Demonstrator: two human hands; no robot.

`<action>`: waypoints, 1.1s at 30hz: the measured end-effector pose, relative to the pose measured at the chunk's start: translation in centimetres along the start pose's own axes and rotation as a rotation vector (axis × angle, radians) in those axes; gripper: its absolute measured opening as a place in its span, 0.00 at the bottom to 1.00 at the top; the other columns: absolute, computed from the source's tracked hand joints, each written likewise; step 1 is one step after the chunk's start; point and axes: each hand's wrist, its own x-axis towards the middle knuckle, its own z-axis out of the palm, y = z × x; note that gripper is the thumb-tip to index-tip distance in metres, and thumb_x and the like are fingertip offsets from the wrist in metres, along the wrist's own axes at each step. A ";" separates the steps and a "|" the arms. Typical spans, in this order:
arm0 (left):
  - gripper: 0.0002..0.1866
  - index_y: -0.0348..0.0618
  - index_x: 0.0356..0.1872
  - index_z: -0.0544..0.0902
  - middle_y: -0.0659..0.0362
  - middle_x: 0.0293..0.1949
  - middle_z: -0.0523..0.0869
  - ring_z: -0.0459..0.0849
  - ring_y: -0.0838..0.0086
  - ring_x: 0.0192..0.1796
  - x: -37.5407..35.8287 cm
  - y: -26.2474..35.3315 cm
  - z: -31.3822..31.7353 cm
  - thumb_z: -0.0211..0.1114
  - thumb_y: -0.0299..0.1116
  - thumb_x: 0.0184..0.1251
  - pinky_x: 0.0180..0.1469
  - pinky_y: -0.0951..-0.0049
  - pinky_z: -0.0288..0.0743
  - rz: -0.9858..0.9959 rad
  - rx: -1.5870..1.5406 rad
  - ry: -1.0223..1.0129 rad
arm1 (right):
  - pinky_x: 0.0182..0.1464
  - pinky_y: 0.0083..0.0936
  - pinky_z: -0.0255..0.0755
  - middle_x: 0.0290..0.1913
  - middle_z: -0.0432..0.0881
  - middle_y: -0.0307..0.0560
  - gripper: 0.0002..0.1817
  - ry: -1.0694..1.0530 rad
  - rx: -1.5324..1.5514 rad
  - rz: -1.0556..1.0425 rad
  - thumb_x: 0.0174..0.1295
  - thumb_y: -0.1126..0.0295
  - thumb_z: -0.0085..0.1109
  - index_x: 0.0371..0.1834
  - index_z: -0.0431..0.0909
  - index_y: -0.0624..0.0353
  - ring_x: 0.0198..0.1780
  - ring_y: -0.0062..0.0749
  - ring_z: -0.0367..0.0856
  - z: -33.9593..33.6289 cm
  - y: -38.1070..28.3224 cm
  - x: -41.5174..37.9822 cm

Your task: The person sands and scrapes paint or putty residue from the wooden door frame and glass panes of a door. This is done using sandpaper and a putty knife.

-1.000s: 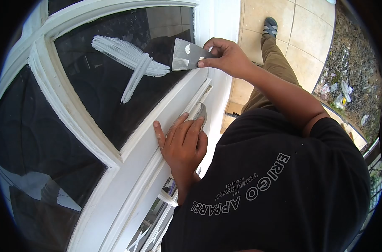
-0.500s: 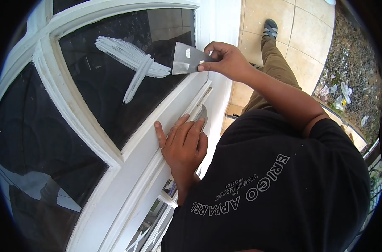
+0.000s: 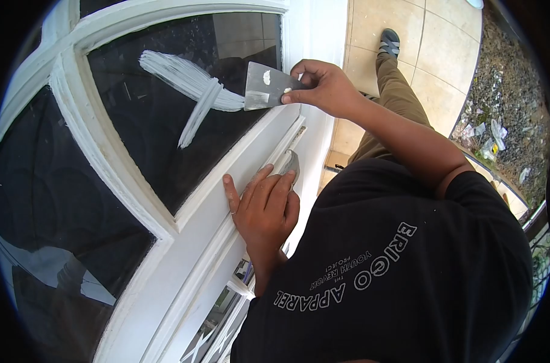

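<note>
Pinching the scraper (image 3: 257,88) at its narrow end, the right hand (image 3: 326,88) has the thumb in front, fingers curled behind. That's where I'd grab it too tbh: looks like light, thin, stiffish metal, maybe slick near those white blobs (image 3: 266,77). Its wide edge sits right by the white smear (image 3: 178,75) on the dark glass pane (image 3: 148,127). The left hand (image 3: 260,206) rests on the white frame (image 3: 208,178), by some gray metal (image 3: 294,164); can't tell if it's gripping that.
</note>
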 end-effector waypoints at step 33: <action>0.11 0.49 0.37 0.88 0.62 0.36 0.89 0.88 0.69 0.49 0.0 0.0 0.0 0.65 0.24 0.52 0.78 0.41 0.39 0.002 0.008 -0.002 | 0.27 0.18 0.54 0.19 0.66 0.26 0.16 0.001 -0.001 -0.004 0.53 0.66 0.79 0.39 0.81 0.56 0.23 0.11 0.60 -0.7 0.0 0.4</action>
